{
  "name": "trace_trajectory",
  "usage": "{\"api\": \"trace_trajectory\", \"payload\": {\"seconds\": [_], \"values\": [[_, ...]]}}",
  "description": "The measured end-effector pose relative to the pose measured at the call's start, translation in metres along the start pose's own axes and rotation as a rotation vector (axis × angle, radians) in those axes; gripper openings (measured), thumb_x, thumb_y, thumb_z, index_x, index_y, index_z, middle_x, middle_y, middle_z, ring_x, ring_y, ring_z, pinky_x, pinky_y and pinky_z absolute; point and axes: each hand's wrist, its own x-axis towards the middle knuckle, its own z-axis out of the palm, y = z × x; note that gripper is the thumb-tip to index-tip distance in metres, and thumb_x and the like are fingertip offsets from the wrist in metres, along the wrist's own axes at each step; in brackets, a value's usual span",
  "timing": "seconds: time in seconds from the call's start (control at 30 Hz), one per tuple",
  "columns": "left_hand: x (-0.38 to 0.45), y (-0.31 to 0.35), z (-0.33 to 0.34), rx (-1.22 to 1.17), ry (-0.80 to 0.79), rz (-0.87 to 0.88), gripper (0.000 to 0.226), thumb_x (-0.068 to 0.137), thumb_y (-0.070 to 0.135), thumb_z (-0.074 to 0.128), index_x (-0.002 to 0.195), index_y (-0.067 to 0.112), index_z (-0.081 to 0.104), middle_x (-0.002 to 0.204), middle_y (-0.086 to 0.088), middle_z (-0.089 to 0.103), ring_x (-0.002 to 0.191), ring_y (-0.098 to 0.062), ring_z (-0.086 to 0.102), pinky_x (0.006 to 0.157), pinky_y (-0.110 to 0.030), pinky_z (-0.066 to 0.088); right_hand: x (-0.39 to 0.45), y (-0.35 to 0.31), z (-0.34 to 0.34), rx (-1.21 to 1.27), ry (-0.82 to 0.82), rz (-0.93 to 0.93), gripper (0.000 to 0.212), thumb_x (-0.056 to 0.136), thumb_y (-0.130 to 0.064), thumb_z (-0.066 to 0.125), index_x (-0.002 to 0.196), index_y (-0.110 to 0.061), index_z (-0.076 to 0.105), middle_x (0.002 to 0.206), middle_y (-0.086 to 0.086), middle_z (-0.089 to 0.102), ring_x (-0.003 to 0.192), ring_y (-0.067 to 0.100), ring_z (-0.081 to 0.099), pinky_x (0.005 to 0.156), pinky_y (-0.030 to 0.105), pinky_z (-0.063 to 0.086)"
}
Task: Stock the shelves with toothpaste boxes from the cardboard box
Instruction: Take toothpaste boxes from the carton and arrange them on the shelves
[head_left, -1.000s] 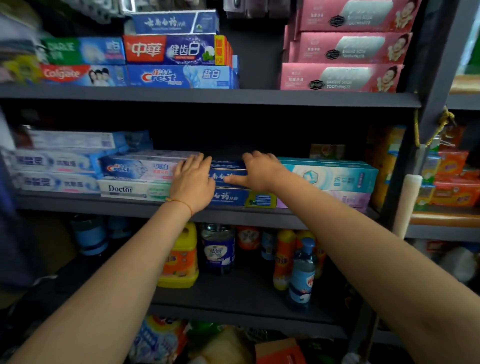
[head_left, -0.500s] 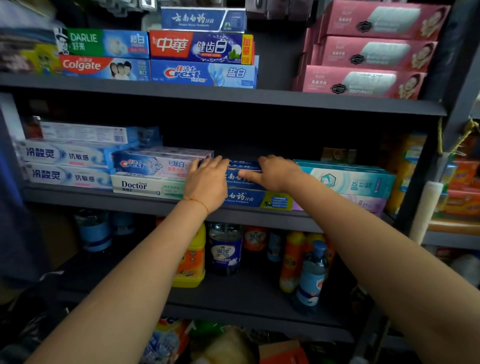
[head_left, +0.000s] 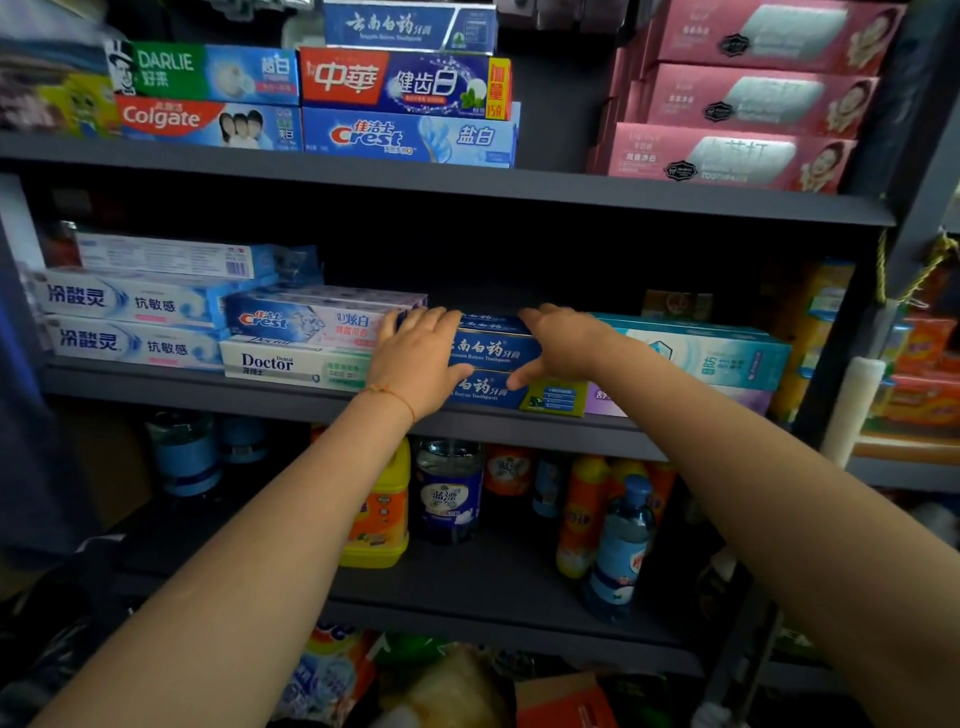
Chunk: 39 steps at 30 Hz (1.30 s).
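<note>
Two dark blue toothpaste boxes lie stacked on the middle shelf (head_left: 311, 410), between a Crest box (head_left: 306, 319) and a teal box (head_left: 727, 358). My left hand (head_left: 415, 358) holds the left end of the upper blue toothpaste box (head_left: 493, 349), fingers over its top and thumb across its front. My right hand (head_left: 563, 340) holds the right end the same way. The lower blue box (head_left: 545, 397) sits under it at the shelf's front edge. The back of the stack is hidden in shadow.
The top shelf (head_left: 467, 182) carries Darlie, Colgate, Crest and pink toothpaste boxes (head_left: 727, 156). Detergent bottles (head_left: 379, 514) stand on the shelf below. An orange-brown cardboard piece (head_left: 563, 701) shows at the bottom edge. A dark upright post (head_left: 852, 322) bounds the shelves on the right.
Both hands stay on the upper blue box. My right forefinger no longer stretches across the box front; the thumbs now lie along its lower front edge.
</note>
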Motion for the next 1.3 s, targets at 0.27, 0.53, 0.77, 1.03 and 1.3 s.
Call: {"api": "trace_trajectory", "payload": {"seconds": [0.27,0.53,0.77,1.03,1.3], "values": [[0.001,0.004,0.0,0.019,-0.002,-0.014,0.068,0.096,0.048,0.055,0.151,0.017,0.03,0.154,-0.004,0.038,0.144,-0.022,0.03,0.119,-0.041,0.011,0.005,0.004,-0.01,-0.112,-0.076,-0.035,0.101,0.066,-0.054,0.083,0.146,-0.016,0.034,0.139,0.009,0.051,0.126,0.029,0.051,0.102,0.041,0.045],[0.001,0.006,0.001,0.034,0.002,-0.028,0.066,0.097,0.047,0.054,0.15,0.016,0.031,0.153,-0.004,0.039,0.143,-0.022,0.031,0.119,-0.042,0.013,0.005,0.012,-0.013,-0.203,-0.064,-0.036,0.095,0.063,-0.058,0.083,0.138,-0.017,0.044,0.132,0.007,0.059,0.121,0.028,0.055,0.099,0.04,0.046],[0.003,0.005,0.0,0.033,-0.018,-0.033,0.067,0.097,0.047,0.054,0.151,0.017,0.03,0.154,-0.004,0.037,0.144,-0.021,0.029,0.118,-0.041,0.012,0.003,0.013,-0.01,-0.181,-0.044,-0.044,0.094,0.065,-0.057,0.081,0.141,-0.016,0.042,0.136,0.007,0.057,0.123,0.029,0.053,0.101,0.04,0.045],[0.003,0.005,-0.002,0.015,-0.036,-0.025,0.072,0.098,0.049,0.05,0.155,0.016,0.021,0.16,-0.006,0.028,0.149,-0.022,0.021,0.121,-0.042,0.009,0.002,0.013,-0.011,-0.185,-0.083,-0.023,0.105,0.067,-0.065,0.076,0.148,-0.016,0.031,0.146,0.009,0.046,0.133,0.029,0.044,0.111,0.044,0.035],[-0.035,-0.039,-0.01,-0.105,0.147,-0.15,0.061,0.097,0.029,0.052,0.152,0.014,0.032,0.162,-0.009,0.023,0.15,-0.026,0.016,0.122,-0.044,0.01,0.011,-0.035,-0.019,-0.04,0.249,-0.188,0.087,0.087,-0.074,0.041,0.149,-0.015,0.033,0.15,0.007,0.039,0.138,0.027,0.037,0.116,0.046,0.024]]}}
